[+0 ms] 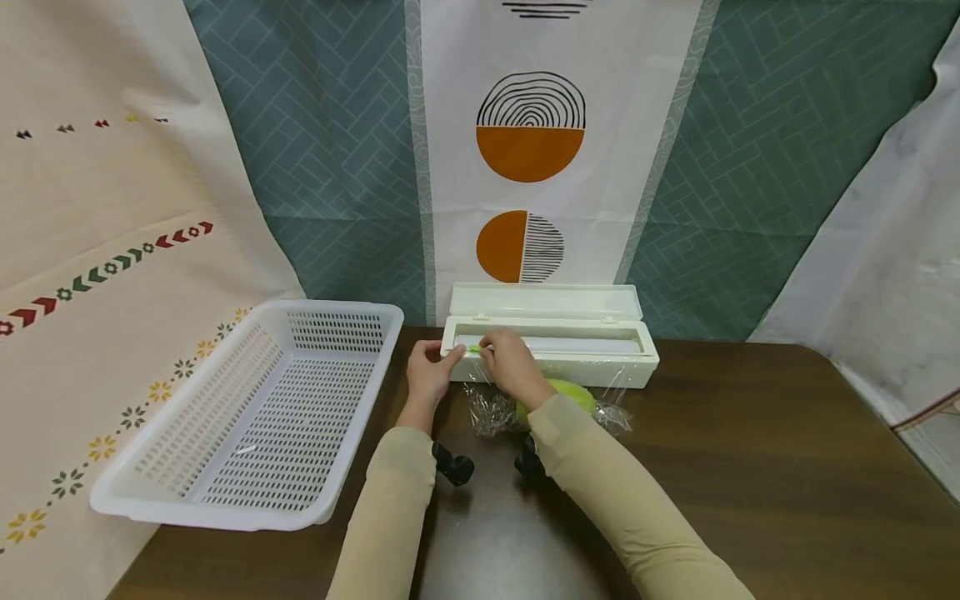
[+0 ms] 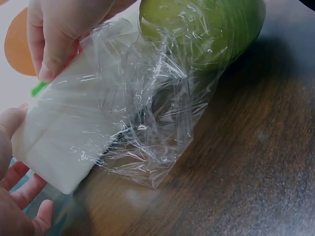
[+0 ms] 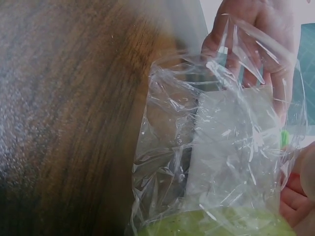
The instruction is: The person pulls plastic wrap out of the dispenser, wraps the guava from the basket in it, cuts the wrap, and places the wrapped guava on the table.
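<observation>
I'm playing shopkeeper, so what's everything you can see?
Rectangular plastic basket: 1, white, table's left
Tiny strip: 1, white, inside basket
Long plastic box: 1, white, table's back
Crinkly plastic film: 1, clear, over box and fruit
Smooth rounded fruit: 1, green, before box
Small plastic piece: 1, bright green, box's edge
Flat wooden table: 1, brown, underneath
Patterned cloth backdrop: 1, teal, white, orange, behind
Flowered cloth: 1, cream, left
Rumpled sheet: 1, white, right
Wrist gadgets: 2, black, wrists
Sleeves: 2, beige, forearms
Left hand: 1, bare, box's left end
Right hand: 1, bare, touching green piece
</observation>
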Demonstrator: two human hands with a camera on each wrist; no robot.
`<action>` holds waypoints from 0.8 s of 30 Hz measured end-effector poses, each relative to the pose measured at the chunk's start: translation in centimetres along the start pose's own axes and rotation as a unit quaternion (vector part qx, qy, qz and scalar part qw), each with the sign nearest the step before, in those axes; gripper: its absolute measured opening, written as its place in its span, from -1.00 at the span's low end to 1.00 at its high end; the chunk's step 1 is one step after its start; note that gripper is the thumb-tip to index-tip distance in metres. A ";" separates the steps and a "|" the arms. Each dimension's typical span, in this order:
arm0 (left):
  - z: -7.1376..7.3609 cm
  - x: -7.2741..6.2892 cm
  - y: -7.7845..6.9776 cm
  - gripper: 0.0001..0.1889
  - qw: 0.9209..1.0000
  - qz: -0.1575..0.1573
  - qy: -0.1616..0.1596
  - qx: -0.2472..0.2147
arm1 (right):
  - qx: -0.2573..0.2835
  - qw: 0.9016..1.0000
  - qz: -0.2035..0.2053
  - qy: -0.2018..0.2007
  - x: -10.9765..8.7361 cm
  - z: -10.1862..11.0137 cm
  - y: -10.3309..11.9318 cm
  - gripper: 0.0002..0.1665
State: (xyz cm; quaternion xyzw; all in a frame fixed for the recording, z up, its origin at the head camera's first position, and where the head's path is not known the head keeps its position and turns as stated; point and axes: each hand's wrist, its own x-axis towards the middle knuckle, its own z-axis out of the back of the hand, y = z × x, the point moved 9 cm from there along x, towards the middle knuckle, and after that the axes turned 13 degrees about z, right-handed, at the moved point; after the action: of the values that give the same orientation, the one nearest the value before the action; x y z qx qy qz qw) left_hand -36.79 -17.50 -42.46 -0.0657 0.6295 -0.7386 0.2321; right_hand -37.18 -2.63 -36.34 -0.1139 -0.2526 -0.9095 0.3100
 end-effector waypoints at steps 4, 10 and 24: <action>0.0 0.0 0.0 -0.53 1.000 0.001 0.000 -0.001 | -0.003 1.000 0.001 0.006 0.0 0.0 0.1 -0.75; 0.0 0.1 0.0 -0.53 1.000 -0.001 -0.003 0.000 | -0.002 1.000 -0.002 0.010 0.1 0.0 0.0 -0.76; 0.0 0.1 0.1 -0.54 1.000 -0.002 -0.006 0.003 | -0.013 1.000 0.015 0.017 0.0 0.3 0.1 -0.78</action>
State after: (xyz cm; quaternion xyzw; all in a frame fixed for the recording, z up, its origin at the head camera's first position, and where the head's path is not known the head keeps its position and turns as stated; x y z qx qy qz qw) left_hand -36.86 -17.56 -42.52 -0.0708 0.6257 -0.7405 0.2348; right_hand -37.10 -2.52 -36.09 -0.1060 -0.2341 -0.9097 0.3262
